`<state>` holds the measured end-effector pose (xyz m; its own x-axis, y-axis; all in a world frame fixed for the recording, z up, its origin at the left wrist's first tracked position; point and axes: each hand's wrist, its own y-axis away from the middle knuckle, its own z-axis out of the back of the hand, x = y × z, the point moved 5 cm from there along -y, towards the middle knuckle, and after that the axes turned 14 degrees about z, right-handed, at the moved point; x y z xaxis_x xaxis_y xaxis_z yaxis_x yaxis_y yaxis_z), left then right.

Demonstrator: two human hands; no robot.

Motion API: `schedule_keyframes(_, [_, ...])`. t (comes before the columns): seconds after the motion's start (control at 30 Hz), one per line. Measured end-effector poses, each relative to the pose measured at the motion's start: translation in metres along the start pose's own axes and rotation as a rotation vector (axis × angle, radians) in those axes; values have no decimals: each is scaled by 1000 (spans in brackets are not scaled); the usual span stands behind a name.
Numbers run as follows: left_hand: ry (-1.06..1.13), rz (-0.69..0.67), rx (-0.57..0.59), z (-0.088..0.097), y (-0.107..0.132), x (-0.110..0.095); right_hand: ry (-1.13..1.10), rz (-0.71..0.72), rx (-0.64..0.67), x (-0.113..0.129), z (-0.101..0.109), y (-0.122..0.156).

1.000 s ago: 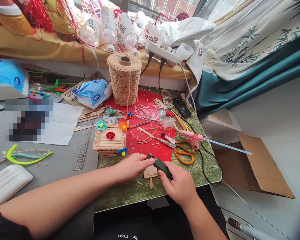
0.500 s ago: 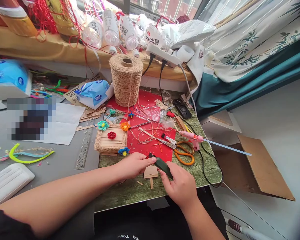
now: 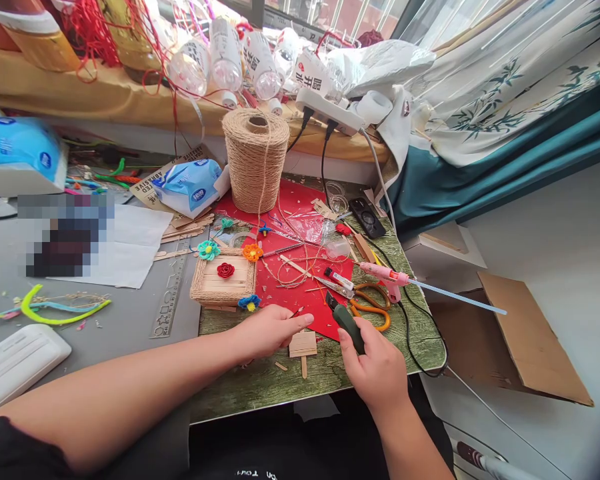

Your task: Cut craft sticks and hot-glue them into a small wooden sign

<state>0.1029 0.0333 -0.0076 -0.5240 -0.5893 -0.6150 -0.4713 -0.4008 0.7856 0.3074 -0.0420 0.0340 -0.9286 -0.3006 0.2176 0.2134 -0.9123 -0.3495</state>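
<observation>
In my right hand point(image 3: 380, 365) is a dark green utility knife point(image 3: 349, 327), its black tip pointing up and left towards the scissors. My left hand point(image 3: 273, 331) pinches a thin dark piece point(image 3: 299, 311) between thumb and forefinger; it is too small to name. Just below the fingertips lies a small panel of wooden craft sticks point(image 3: 303, 345) with one stick jutting down. Left of my hands stands a twine-edged craft-stick box point(image 3: 223, 288), with a red rose point(image 3: 225, 270) on its top and orange, teal and blue flowers at its corners.
Orange-handled scissors point(image 3: 375, 320) lie beyond the knife, beside a pink glue gun point(image 3: 387, 275) with a long glue stick. A big twine spool point(image 3: 256, 163) stands at the back on red paper point(image 3: 280, 300). A clear ruler point(image 3: 169, 300) and a phone point(image 3: 367, 218) also lie there.
My right hand has drawn the knife away to the right, apart from the left fingertips. My left hand stays almost in place, still pinching the thin piece.
</observation>
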Motion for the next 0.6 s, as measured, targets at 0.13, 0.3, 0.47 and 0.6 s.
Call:
schedule_keyframes(0.13, [95,-4,51,-2,-4,2,-73,-1,32,5,-3,2])
schedule_keyframes(0.3, [226,-108,117,-6,-6,2,-142,1,106,18,-11,0])
schedule_keyframes(0.47, [164,-229,27,-7,-9,5,-191,2,162,24,-13,-3])
schedule_keyframes(0.6, [148,-235,26,-6,-10,6,-212,1,192,24,-16,-2])
